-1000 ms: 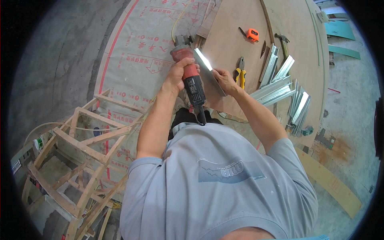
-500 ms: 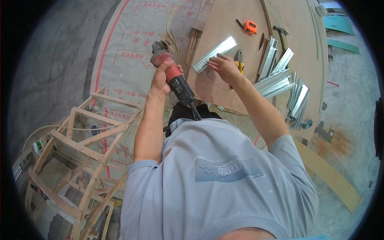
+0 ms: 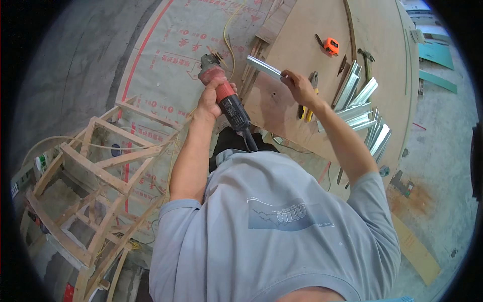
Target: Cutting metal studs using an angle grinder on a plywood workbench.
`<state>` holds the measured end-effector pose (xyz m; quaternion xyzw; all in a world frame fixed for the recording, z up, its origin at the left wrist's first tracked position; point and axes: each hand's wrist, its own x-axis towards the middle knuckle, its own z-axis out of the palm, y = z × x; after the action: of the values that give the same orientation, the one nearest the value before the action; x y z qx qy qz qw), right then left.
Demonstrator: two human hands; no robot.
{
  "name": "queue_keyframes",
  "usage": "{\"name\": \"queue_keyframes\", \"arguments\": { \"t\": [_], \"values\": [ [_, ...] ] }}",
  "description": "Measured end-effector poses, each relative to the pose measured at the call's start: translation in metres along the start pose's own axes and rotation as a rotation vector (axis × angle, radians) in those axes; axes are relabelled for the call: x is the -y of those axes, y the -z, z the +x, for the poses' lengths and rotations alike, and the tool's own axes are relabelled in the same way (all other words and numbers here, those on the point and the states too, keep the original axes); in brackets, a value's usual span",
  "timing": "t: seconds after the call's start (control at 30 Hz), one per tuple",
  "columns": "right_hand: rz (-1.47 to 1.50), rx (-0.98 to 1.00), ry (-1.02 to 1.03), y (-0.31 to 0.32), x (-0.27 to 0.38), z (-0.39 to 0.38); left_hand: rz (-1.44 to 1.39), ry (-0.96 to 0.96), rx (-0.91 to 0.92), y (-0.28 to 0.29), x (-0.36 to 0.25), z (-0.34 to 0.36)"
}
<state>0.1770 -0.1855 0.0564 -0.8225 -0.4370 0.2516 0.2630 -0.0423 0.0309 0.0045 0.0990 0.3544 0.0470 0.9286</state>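
My left hand (image 3: 210, 99) grips a red and black angle grinder (image 3: 224, 93) by its body, its head pointing away over the printed floor sheet. My right hand (image 3: 298, 85) holds one end of a short shiny metal channel piece (image 3: 263, 66), which sticks out leftward over the edge of a plywood board (image 3: 302, 40), close to the grinder head. Yellow-handled pliers (image 3: 308, 108) lie on the board just beside my right wrist.
A pile of cut metal channel pieces (image 3: 361, 108) lies on the board's right side, with an orange tape measure (image 3: 331, 46) and a hammer (image 3: 366, 56) farther off. A wooden frame structure (image 3: 95, 176) stands at the left. Bare concrete floor (image 3: 437, 146) lies to the right.
Both hands have swung left: the grinder moved from over the board to beyond its left edge, and the metal piece was carried along to the board's edge.
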Motion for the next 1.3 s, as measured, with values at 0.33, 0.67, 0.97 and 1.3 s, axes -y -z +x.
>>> {"name": "queue_keyframes", "arguments": {
  "t": [0.33, 0.67, 0.97, 1.3],
  "values": [
    [0.484, -0.059, -0.325, -0.061, -0.003, -0.017, 0.073, 0.117, -0.004, -0.012, 0.025, 0.049],
    [0.540, -0.042, -0.287, -0.064, -0.007, -0.014, 0.152, 0.098, 0.030, -0.036, 0.021, 0.031],
    [0.569, -0.067, -0.308, -0.064, -0.003, -0.016, 0.223, -0.074, 0.026, -0.061, 0.018, 0.014],
    [0.570, -0.067, -0.320, -0.065, -0.010, -0.017, 0.158, 0.000, -0.001, -0.060, 0.030, 0.022]
  ]
}}
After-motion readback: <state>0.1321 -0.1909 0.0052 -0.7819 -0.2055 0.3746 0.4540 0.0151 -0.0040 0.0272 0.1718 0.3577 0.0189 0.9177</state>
